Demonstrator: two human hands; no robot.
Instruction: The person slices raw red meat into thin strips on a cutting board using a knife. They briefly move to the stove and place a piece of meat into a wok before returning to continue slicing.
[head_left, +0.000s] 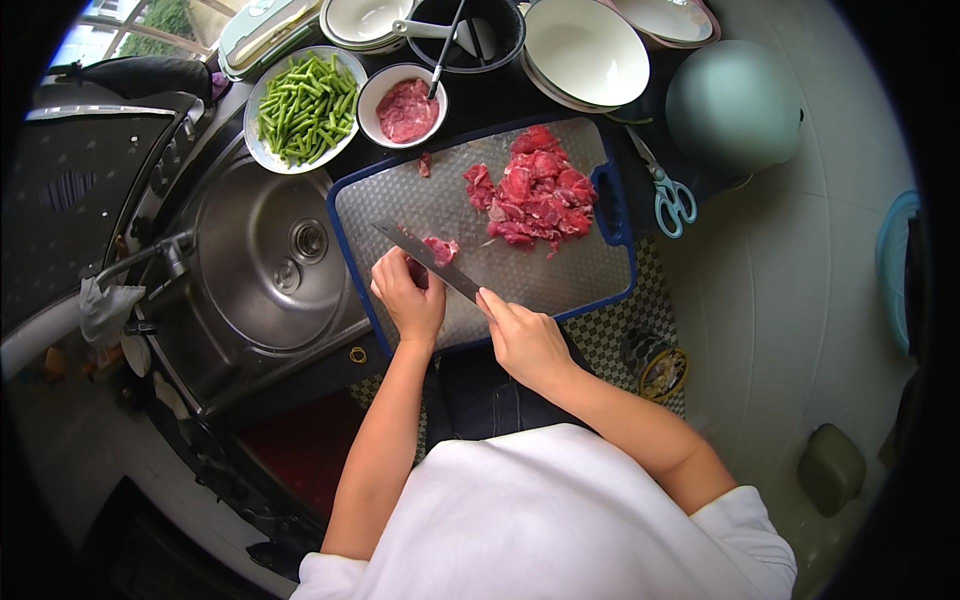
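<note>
My right hand (526, 335) grips the handle of a kitchen knife (431, 259), its blade slanting up and left over the metal cutting board (555, 281) with a blue rim. My left hand (409, 291) is closed around a dark red piece of raw meat (417, 273), mostly hidden by the fingers and blade. Against the blade's far side lies a cut slice of meat (442, 251). A heap of sliced raw red meat (536, 191) covers the board's upper right. One small scrap of meat (425, 164) sits near the top edge.
Left of the board is a stainless steel sink (247, 300) with a faucet (174, 253). Beyond the board stand a plate of cut green beans (307, 109), a bowl of minced or sliced meat (407, 110), a black pot (502, 56) and white bowls (589, 52). Blue-handled scissors (673, 202) lie at right.
</note>
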